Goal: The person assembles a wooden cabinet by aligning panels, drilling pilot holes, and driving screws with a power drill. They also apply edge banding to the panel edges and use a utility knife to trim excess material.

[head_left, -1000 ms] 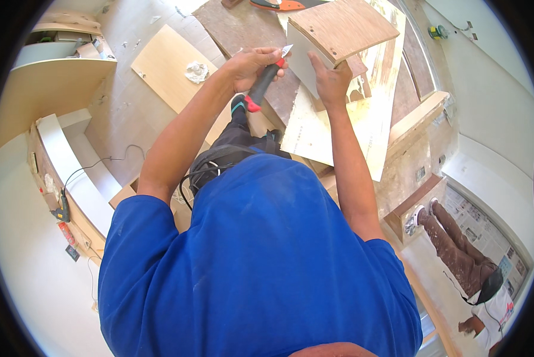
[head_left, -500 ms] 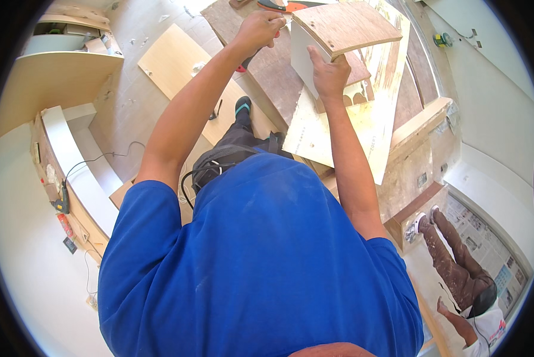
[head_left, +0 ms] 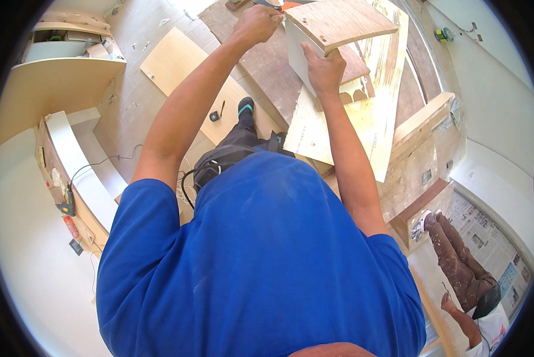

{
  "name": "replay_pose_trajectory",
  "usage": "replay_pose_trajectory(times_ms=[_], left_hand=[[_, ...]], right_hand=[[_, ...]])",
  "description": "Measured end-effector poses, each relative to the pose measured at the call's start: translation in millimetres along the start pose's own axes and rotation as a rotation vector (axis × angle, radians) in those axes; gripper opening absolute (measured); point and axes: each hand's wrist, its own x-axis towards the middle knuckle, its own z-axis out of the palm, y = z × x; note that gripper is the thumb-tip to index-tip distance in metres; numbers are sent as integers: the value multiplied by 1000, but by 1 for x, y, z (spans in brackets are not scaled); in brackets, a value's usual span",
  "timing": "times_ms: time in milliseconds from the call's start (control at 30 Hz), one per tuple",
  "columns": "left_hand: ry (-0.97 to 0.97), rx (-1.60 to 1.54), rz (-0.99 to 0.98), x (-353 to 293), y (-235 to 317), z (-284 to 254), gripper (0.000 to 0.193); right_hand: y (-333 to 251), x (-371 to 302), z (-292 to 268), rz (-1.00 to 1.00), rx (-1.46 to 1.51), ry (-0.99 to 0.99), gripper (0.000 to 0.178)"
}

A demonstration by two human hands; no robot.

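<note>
A small plywood box (head_left: 344, 21) with a white inner face stands at the top of the view. My right hand (head_left: 326, 68) grips the edge of its white panel, thumb laid along the panel and fingers curled behind it. Left of the box's corner is my left hand (head_left: 258, 25), closed, its fingertips turned toward the corner. What it holds is mostly hidden; a pale, shiny piece shows just beyond the fingers. Behind that lies an orange and black tool (head_left: 292, 5), partly covered.
A plywood sheet (head_left: 362, 137) lies under the box on a brown work surface (head_left: 267, 71). On a pale plank (head_left: 189, 77) by my foot rests a black tape measure (head_left: 214, 116). A power tool (head_left: 68, 205) sits on the left ledge. Another person (head_left: 466, 268) is at lower right.
My left hand has turned and come slightly down and left; the red and black handle seen in it before is now out of sight. The right hand keeps its grip on the box.
</note>
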Motion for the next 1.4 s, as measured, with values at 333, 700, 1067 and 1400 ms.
replay_pose_trajectory(times_ms=[333, 700, 1067, 1400], left_hand=[[-191, -413, -469, 0, 36, -12, 25], [-226, -493, -510, 3, 0, 6, 26], [-193, -523, -521, -3, 10, 10, 29], [-151, -607, -570, -10, 16, 6, 29]], right_hand=[[11, -2, -1, -24, 31, 14, 38], [10, -7, 4, -65, 35, 51, 31], [15, -13, 5, -67, 18, 71, 34], [14, -17, 8, -62, 25, 82, 31]])
